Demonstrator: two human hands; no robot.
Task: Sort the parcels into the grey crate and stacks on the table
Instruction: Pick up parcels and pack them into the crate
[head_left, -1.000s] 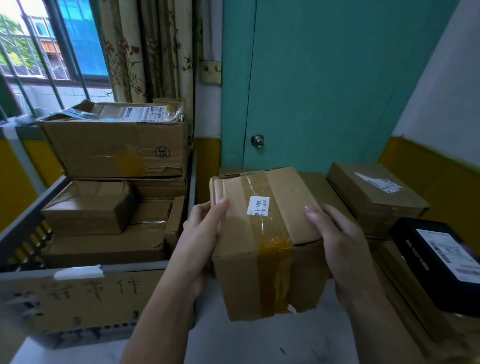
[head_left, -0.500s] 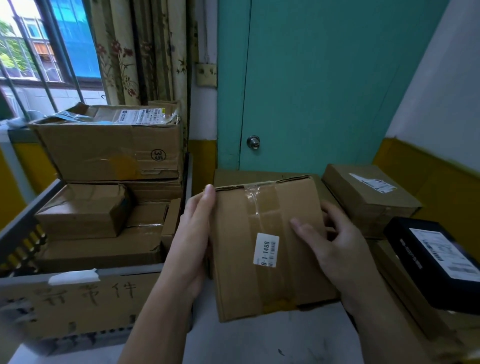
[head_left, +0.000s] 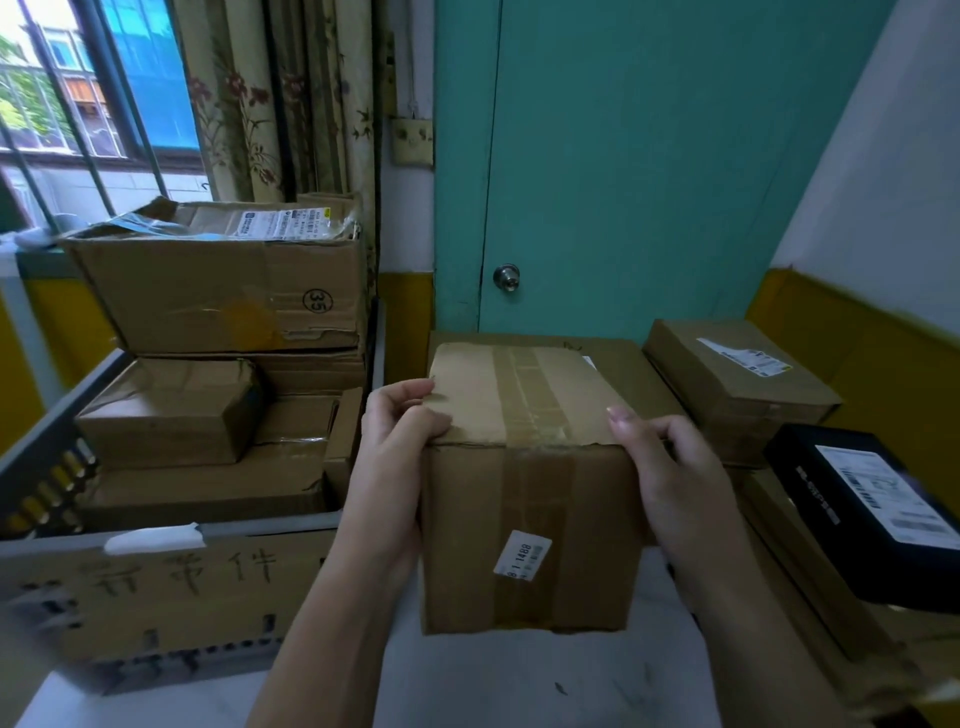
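Note:
A taped brown cardboard parcel (head_left: 530, 519) with a small white sticker on its near face is held over the white table (head_left: 519, 686). My left hand (head_left: 395, 457) grips its upper left edge, thumb on top. My right hand (head_left: 670, 467) grips its upper right edge. The grey crate (head_left: 31, 441) stands at the left, full of stacked cardboard parcels, with a large box marked 35 (head_left: 218, 296) on top.
A flat cardboard box (head_left: 639, 374) lies behind the held parcel. At the right sit a brown parcel (head_left: 737, 379) and a black box with a white label (head_left: 862, 514) on more cardboard. A teal door and yellow-banded walls close the back.
The parcel has been rolled toward me: the stickered face, on top a second ago, now faces me at the front. Both hands shifted to its top edges.

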